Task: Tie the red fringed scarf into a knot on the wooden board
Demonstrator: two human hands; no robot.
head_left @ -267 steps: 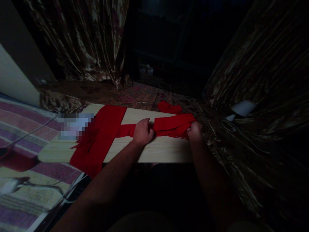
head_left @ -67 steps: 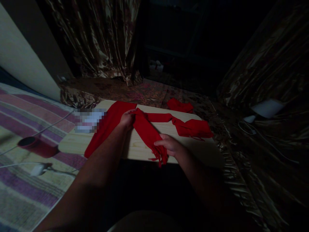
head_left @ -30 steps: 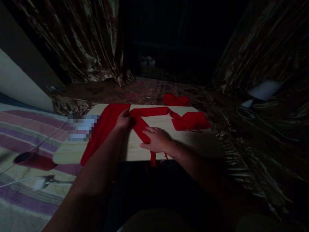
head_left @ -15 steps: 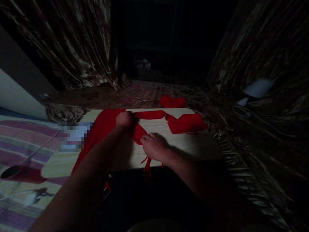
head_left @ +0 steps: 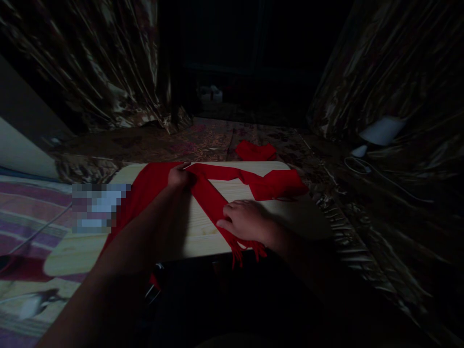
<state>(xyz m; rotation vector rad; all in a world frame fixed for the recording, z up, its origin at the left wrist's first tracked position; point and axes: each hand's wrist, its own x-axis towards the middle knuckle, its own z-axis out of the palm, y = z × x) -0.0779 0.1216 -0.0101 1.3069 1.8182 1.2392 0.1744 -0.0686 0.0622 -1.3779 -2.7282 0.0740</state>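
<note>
A long red scarf point(head_left: 210, 195) lies folded across a light wooden board point(head_left: 203, 227). My left hand point(head_left: 178, 177) pinches the scarf at a fold near the board's far edge. From there one band runs diagonally toward me, and my right hand point(head_left: 244, 221) rests flat on it near the fringed end point(head_left: 246, 251), which hangs over the near edge. Another band runs right to a bunched part point(head_left: 277, 184). A wide part lies on the left of the board under my left arm.
A separate small red cloth point(head_left: 255, 151) lies beyond the board. Shiny patterned curtains point(head_left: 108, 72) hang at left and right. A white object with a cable point(head_left: 380, 131) sits at the right. A striped mat point(head_left: 32, 227) and a dark red cup point(head_left: 18, 268) lie at left.
My right hand has slid along the diagonal band toward the near edge, flattening it, and more fringe now hangs over. My left hand has stayed at the fold. The view has shifted slightly.
</note>
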